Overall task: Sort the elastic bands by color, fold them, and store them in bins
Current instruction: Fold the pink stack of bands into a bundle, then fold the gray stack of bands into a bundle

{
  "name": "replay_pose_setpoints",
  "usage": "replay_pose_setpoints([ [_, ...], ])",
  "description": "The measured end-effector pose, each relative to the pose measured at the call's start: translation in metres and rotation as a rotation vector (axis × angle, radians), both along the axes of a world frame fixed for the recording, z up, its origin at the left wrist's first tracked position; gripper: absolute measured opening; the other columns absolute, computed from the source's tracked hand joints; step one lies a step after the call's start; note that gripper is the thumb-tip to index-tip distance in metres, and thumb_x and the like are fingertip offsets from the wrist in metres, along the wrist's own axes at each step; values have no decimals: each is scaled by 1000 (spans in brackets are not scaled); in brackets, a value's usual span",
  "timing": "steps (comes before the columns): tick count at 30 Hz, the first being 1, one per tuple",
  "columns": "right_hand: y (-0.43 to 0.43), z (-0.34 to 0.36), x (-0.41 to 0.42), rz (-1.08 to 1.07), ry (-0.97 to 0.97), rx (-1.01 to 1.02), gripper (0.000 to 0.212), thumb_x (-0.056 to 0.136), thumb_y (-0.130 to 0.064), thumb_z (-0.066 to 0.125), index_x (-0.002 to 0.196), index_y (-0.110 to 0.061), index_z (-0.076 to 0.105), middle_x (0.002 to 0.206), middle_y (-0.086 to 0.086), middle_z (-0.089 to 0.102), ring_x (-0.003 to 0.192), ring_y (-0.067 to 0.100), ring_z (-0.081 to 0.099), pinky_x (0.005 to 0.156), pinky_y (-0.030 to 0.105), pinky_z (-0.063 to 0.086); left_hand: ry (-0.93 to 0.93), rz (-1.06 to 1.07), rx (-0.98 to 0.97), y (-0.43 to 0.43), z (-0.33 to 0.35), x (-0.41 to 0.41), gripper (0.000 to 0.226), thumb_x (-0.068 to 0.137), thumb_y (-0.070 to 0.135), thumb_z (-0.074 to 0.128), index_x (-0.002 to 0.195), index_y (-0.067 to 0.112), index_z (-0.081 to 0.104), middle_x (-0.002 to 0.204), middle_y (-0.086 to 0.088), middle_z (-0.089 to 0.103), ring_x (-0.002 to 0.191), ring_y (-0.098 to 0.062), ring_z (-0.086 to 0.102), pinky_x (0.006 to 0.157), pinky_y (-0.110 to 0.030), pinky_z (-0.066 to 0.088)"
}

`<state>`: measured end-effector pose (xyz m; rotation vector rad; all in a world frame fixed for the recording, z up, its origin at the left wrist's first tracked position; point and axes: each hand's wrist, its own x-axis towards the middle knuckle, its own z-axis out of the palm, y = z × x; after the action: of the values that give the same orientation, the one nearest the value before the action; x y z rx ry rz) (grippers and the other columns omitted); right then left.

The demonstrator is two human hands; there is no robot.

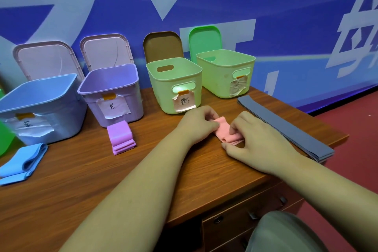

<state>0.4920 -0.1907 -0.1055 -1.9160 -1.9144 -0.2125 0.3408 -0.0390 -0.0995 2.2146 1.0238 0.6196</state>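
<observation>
A folded pink elastic band (226, 132) lies on the wooden table (86, 170) in front of the near green bin (173, 86). My left hand (197, 124) pinches its left edge, and my right hand (255, 139) pinches its right side with curled fingers. A folded purple band (120, 136) sits before the purple bin (112, 92). Blue bands (22, 162), loosely folded, lie before the blue bin (38, 106). Long grey bands (286, 127) lie flat in a stack at the right, near a second green bin (226, 71).
Lids lean upright against the blue wall behind the bins. A green object (5, 137) shows at the far left edge. The table's right corner (345, 136) ends beside the grey bands, with red floor beyond. Drawers (245, 217) sit under the front edge.
</observation>
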Motion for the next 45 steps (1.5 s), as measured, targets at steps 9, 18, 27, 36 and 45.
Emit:
replay_pose_setpoints([
  [9, 13, 1, -12, -12, 44, 0, 24, 92, -52, 65, 105, -35, 54, 103, -14, 46, 88, 6, 55, 73, 24, 52, -77, 130, -2, 0, 8, 0, 18, 88, 14, 68, 102, 24, 71, 95, 5, 72, 89, -12, 68, 76, -29, 55],
  [18, 51, 1, -39, 10, 56, -23, 31, 95, -48, 62, 117, -27, 60, 112, -7, 49, 97, 16, 55, 85, 35, 52, 30, 313, 229, 23, 5, -16, 19, 89, 16, 65, 104, 27, 69, 106, 3, 69, 97, -21, 64, 75, -34, 51],
  [27, 36, 10, -22, 28, 39, -80, 38, 95, -49, 58, 131, -34, 58, 125, -10, 47, 114, 14, 52, 100, 35, 49, 113, 328, 368, 20, 6, -12, 21, 90, 27, 69, 111, 27, 65, 110, 3, 65, 106, -23, 60, 85, -43, 57],
  [36, 32, 39, 67, -274, 82, -163, 32, 91, -47, 61, 118, -29, 64, 120, 0, 54, 118, 27, 57, 100, 44, 50, 39, 90, 372, -21, 36, 42, 20, 95, 21, 57, 108, 27, 72, 105, 6, 69, 101, -16, 62, 87, -33, 50],
  [45, 37, 26, 98, -448, 99, -287, 53, 84, -56, 64, 116, -15, 59, 120, 10, 57, 115, 34, 56, 96, 47, 52, 288, 189, 13, -3, 25, 145, 36, 104, 30, 49, 128, 7, 65, 132, -17, 65, 117, -34, 63, 84, -34, 47],
])
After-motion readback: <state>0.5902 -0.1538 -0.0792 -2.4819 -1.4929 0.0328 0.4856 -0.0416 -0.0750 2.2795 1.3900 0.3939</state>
